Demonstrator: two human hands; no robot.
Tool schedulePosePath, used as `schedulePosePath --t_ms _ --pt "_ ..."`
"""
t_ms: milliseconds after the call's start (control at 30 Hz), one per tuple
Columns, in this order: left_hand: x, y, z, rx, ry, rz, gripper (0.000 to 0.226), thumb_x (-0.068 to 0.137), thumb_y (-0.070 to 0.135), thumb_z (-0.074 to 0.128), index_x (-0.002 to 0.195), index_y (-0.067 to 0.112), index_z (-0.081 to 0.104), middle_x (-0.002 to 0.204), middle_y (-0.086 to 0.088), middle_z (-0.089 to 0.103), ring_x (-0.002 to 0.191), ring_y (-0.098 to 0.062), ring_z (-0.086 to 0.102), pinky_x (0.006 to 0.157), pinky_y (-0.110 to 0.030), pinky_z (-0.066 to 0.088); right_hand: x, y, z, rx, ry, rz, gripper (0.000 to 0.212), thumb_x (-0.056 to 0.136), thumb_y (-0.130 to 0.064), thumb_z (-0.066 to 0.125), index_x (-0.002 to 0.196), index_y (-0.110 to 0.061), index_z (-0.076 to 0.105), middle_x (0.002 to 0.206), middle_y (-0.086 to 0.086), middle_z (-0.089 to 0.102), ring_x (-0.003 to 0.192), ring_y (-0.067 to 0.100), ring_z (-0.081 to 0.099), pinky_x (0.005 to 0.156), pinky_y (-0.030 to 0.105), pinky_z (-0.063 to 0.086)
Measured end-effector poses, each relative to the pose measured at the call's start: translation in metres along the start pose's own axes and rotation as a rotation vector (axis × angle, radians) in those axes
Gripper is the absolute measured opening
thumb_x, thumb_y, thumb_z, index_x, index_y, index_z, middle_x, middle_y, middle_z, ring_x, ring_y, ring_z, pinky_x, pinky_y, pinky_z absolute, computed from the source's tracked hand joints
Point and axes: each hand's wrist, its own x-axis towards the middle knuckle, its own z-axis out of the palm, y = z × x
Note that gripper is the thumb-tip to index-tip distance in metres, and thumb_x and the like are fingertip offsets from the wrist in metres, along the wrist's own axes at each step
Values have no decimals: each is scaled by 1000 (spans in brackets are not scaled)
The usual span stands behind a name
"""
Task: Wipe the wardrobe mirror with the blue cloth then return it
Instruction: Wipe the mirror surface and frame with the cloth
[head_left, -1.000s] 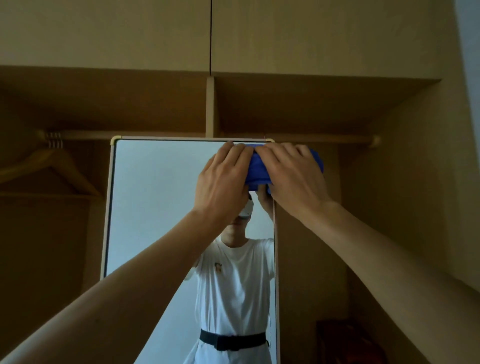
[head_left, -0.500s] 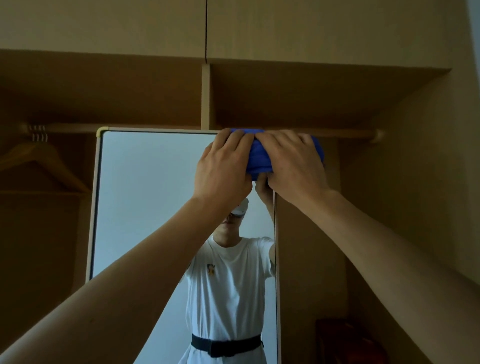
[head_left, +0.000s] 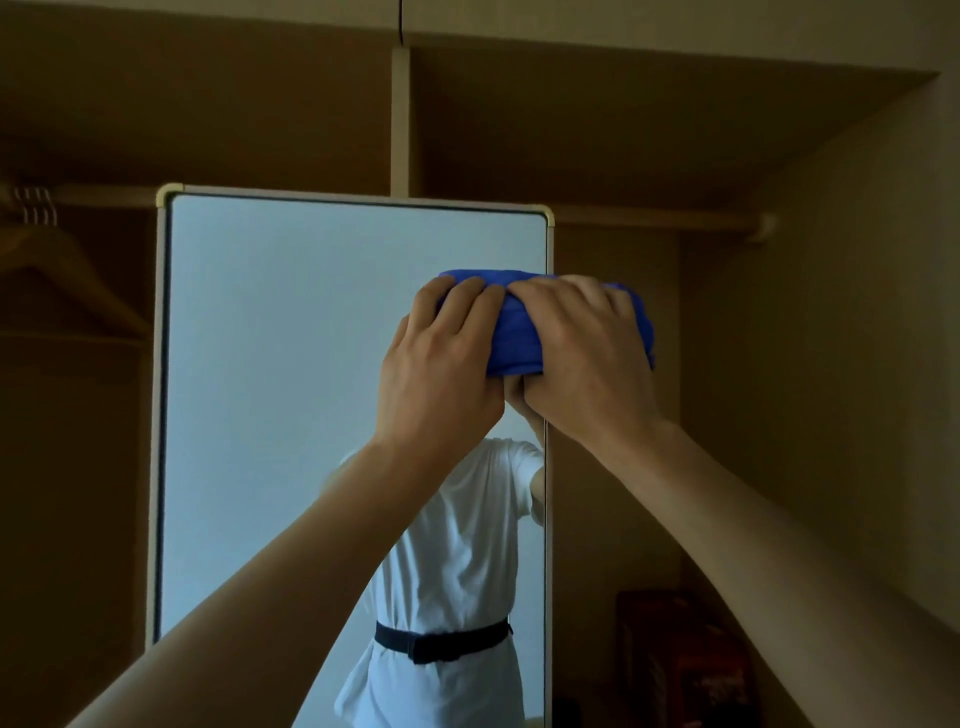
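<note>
A tall wardrobe mirror (head_left: 291, 395) in a pale frame stands upright in front of me. A bunched blue cloth (head_left: 519, 332) sits against its right edge, a little below the top right corner. My left hand (head_left: 441, 364) grips the cloth's left part against the glass. My right hand (head_left: 582, 353) grips its right part, which hangs past the mirror's edge. Most of the cloth is hidden under my fingers. The glass reflects a person in a white shirt and black belt.
The mirror stands inside an open wooden wardrobe. A clothes rail (head_left: 660, 218) runs behind its top, with a wooden hanger (head_left: 67, 270) at the left. A dark red box (head_left: 685, 660) sits low at the right, by the wardrobe's side wall (head_left: 841, 364).
Both hands have slid the cloth down from the mirror's top edge along its right side. The mirror's top right corner now shows above them.
</note>
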Motion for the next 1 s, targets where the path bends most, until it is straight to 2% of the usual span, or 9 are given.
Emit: schedulePosePath --t_ms 100,233,333,500,600,833,900,1000 --pt "-20 2 6 5 0 -1 57 76 14 78 131 4 64 134 -10 64 131 -37 53 97 -49 54 -18 -4 3 -1 -13 -13 56 76 -30 70 128 -16 58 126 0 65 121 23 55 103 39 36" --pt "-46 1 14 2 37 30 60 72 13 84 128 2 66 131 -13 66 126 -40 56 97 -49 54 -46 -10 8 9 -4 -14 53 79 -30 73 128 -14 60 126 1 66 121 24 55 104 39 35" --pt "-67 1 18 -6 65 45 52 78 9 72 129 2 65 131 -14 65 126 -39 54 99 -49 54 -66 -16 10 20 -26 -16 53 80 -27 75 129 -13 60 128 2 65 123 25 54 106 39 33" --pt "-105 4 24 -37 52 30 50 82 14 59 130 1 65 133 -15 64 126 -41 53 102 -48 51 -103 -26 12 46 -85 -11 52 81 -20 62 131 -11 58 132 5 62 125 27 52 106 41 34" --pt "-128 6 28 -46 37 17 50 82 13 60 130 1 65 133 -15 64 126 -40 53 107 -46 48 -125 -33 14 52 -121 -10 51 83 -25 53 132 -11 58 133 5 62 125 27 52 106 42 35" --pt "-176 13 34 -82 1 -23 52 78 13 63 129 1 67 134 -15 64 125 -39 54 111 -41 41 -172 -47 20 63 -174 8 52 81 -24 53 132 -11 58 133 5 62 125 27 51 105 42 34" --pt "-191 15 36 -91 -31 -38 54 76 11 70 129 1 67 135 -16 63 126 -40 54 113 -45 39 -185 -51 21 68 -193 9 53 81 -23 53 132 -11 57 134 6 62 125 27 51 105 42 34" --pt "-213 18 38 -117 -84 -61 58 75 8 75 131 0 65 137 -16 62 129 -41 53 108 -54 44 -207 -56 24 76 -233 12 54 81 -21 57 134 -12 56 136 5 60 128 27 50 106 42 34"
